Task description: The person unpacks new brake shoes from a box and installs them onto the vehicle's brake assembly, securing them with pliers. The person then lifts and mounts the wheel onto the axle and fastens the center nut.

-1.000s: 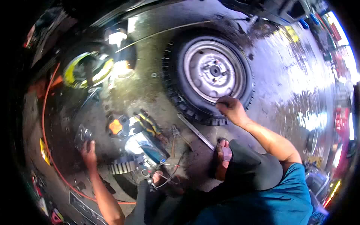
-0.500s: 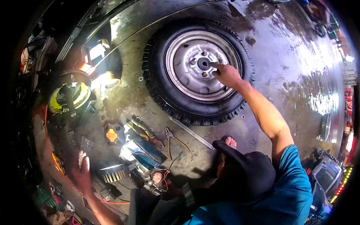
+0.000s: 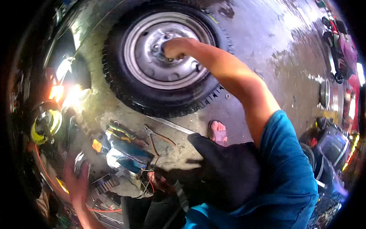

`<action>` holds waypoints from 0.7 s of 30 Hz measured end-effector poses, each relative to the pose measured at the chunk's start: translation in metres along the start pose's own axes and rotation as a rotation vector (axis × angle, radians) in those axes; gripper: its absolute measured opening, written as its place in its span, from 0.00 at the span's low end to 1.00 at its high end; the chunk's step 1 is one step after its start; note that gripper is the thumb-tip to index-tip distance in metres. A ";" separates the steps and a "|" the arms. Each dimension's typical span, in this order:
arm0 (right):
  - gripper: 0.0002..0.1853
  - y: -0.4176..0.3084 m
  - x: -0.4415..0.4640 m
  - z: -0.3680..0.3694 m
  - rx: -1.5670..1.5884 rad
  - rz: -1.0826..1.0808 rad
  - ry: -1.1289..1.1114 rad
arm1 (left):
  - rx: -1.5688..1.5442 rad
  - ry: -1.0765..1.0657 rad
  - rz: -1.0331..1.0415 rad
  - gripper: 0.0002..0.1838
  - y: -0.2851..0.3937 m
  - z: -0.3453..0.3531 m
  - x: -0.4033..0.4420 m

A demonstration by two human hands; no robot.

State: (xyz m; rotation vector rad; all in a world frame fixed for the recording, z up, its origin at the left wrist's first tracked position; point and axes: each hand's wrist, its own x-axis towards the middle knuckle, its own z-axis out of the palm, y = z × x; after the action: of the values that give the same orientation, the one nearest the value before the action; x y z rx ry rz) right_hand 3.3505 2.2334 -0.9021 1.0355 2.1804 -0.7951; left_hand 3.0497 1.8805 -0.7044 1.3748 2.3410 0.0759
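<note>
A tyre (image 3: 126, 91) on a silver steel wheel rim (image 3: 167, 82) lies flat on the floor in front of me. My right hand (image 3: 181, 47) reaches over the hub, its fingers curled down at the centre. Whatever they grip is hidden beneath the hand. Low on the left, my left hand (image 3: 76, 181) hovers, slightly blurred, with its fingers apart and nothing visible in them. Close to it are a dark ribbed part (image 3: 106, 186) and a round part with an orange centre (image 3: 97, 145).
Pliers with brown handles (image 3: 152, 139), yellow-and-black-handled pliers (image 3: 120, 133) and a metal bar (image 3: 171, 125) lie below the tyre. A bright lamp (image 3: 76, 95) and a yellow-rimmed round object (image 3: 47, 126) stand left. An orange cable (image 3: 44, 168) crosses the floor. Vehicles (image 3: 331, 171) line the right.
My right hand has gone from touching the hub with an extended finger to curling over it. My left hand stays low on the left. The view has shifted, moving the wheel up and left.
</note>
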 end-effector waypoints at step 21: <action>0.34 0.126 -0.097 0.228 1.678 0.631 1.126 | -1.292 -0.111 -0.384 0.43 0.089 0.214 0.163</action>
State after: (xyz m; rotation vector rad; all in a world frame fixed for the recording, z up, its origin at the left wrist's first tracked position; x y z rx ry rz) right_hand 3.5614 2.0899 -1.0124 3.3204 1.0272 -2.0254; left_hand 3.1364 2.0291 -0.9301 0.2682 1.7296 1.1127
